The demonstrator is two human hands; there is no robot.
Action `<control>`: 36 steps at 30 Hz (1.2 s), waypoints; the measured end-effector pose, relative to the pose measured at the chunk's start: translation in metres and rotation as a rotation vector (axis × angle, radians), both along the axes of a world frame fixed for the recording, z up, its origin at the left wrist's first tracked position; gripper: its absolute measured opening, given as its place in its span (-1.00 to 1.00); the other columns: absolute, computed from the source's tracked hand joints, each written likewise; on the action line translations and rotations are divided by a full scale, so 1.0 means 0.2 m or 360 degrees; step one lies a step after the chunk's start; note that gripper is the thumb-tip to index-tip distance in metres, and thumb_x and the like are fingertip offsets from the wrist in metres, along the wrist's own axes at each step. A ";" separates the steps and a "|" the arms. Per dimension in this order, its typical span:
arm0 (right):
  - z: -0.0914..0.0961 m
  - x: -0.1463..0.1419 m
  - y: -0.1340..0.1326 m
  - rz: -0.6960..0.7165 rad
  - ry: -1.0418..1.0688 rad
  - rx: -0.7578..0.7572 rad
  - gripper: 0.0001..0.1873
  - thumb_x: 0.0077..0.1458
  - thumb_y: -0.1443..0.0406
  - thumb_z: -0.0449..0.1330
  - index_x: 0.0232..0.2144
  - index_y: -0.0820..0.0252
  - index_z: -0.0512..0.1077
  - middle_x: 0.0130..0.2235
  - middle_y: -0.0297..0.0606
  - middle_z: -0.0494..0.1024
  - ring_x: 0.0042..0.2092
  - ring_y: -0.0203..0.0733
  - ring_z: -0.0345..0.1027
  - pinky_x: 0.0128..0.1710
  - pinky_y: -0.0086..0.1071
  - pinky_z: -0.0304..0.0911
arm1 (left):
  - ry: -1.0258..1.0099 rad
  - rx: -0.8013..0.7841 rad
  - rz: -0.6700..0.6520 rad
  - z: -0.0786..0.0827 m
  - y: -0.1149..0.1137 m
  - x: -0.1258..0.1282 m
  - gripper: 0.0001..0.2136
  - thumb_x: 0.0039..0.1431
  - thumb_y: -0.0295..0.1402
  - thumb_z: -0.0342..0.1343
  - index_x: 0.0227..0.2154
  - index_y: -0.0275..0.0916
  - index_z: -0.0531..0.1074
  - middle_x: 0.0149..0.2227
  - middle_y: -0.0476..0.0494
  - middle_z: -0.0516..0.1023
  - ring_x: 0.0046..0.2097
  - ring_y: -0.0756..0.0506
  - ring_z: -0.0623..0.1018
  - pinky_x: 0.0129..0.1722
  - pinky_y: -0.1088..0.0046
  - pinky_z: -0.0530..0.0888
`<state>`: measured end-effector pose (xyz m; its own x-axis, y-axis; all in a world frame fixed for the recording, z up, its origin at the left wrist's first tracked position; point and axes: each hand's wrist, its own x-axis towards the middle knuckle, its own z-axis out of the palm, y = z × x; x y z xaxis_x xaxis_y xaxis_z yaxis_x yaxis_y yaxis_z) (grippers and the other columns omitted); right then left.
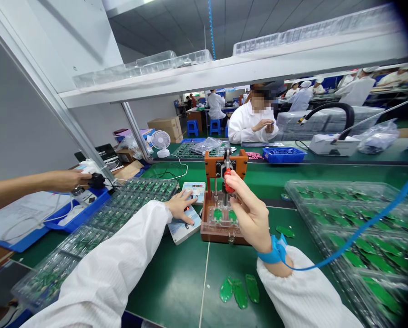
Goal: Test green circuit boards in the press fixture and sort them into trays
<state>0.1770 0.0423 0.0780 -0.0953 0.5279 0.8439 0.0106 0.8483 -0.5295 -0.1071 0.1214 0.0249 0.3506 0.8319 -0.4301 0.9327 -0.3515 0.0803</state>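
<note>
My right hand point(250, 214) is closed around the red lever handle point(228, 181) of a toggle clamp on an orange-and-brown test fixture point(209, 232). Under the clamp, green circuit boards point(218, 214) lie on the fixture's clear plate. My left hand point(181, 206), its fingers spread, rests on a white-and-blue meter box point(186, 228) with a red digit lit. A second similar box point(196, 189) sits just behind it. A blue wrist strap point(275, 249) with a coiled cord circles my right wrist. Green boards point(240, 291) lie on the table by my right forearm.
Clear trays of boards stand left point(121, 209) and right point(371, 246). Another person's hand point(67, 180) reaches in at left, near a black object point(96, 181). A blue bin point(282, 155) and a small fan point(161, 141) stand behind. A shelf point(190, 77) crosses overhead.
</note>
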 end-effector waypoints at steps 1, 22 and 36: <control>0.00 0.00 0.00 -0.0005 -0.0004 -0.0006 -0.39 0.31 0.50 0.02 0.27 -0.17 0.35 0.31 -0.43 0.39 0.39 -0.06 0.16 0.40 -0.03 0.22 | 0.0005 -0.0004 0.0003 0.00 0.00 0.00 0.18 -0.13 0.37 0.22 0.46 -0.14 -0.07 0.49 -0.27 -0.43 0.46 -0.54 -0.37 0.38 -0.22 -0.15; -0.01 0.00 0.00 0.0005 0.0035 -0.0035 -0.40 0.31 0.49 0.02 0.26 -0.18 0.36 0.30 -0.45 0.40 0.39 -0.07 0.16 0.40 -0.02 0.19 | -0.0015 -0.0081 0.0057 0.05 -0.03 -0.09 0.28 -0.21 0.36 0.27 0.48 -0.19 -0.14 0.48 -0.32 -0.44 0.45 -0.58 -0.34 0.37 -0.23 -0.14; 0.03 0.00 0.00 -0.0064 -0.0026 0.0021 -0.39 0.23 0.50 -0.03 0.21 -0.05 0.43 0.25 -0.37 0.47 0.35 -0.11 0.24 0.39 -0.08 0.21 | 0.0205 0.0100 0.0033 0.10 -0.03 -0.01 0.18 -0.25 0.18 0.33 0.43 -0.26 0.07 0.47 -0.45 -0.25 0.45 -0.58 -0.17 0.37 -0.15 0.04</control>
<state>0.1769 0.0424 0.0836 -0.0881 0.5206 0.8492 0.0537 0.8538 -0.5178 -0.1095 0.1150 0.0443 0.2782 0.8651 -0.4173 0.9411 -0.3325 -0.0618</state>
